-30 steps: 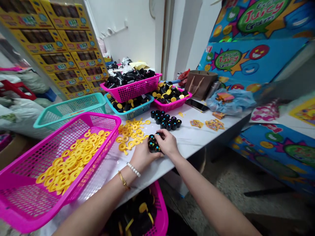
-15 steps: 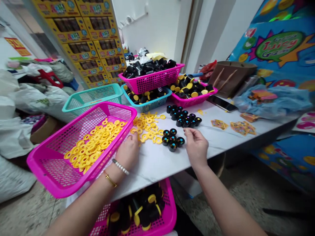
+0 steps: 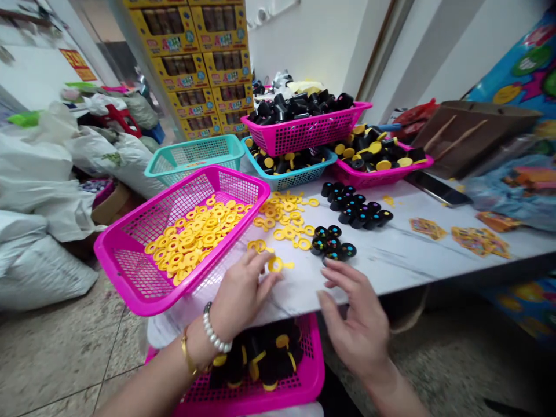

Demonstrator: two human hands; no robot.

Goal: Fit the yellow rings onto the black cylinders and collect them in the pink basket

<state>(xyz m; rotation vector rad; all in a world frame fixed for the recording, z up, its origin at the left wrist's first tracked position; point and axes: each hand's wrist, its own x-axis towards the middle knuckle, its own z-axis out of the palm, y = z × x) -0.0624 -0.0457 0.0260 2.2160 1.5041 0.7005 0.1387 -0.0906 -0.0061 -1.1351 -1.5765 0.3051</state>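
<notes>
Fingertips (image 3: 263,259) of the left hand (image 3: 243,289) are touching a yellow ring (image 3: 275,264) on the tabletop (image 3: 391,260), grip unclear. Right hand (image 3: 356,318) is hovering spread, empty, beside the black caps (image 3: 332,244). Risk: the ring is lying near the edge, so a slipping pinch could flick it off.

A white pearl bracelet (image 3: 215,335) and thin gold bangle (image 3: 187,354) circle the wrist behind the left hand (image 3: 243,295); forearms bare.

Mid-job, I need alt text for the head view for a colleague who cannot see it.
The left hand touches a loose yellow ring on the white table, beside a pink basket of yellow rings. The right hand hovers open just short of a cluster of black caps.
</notes>
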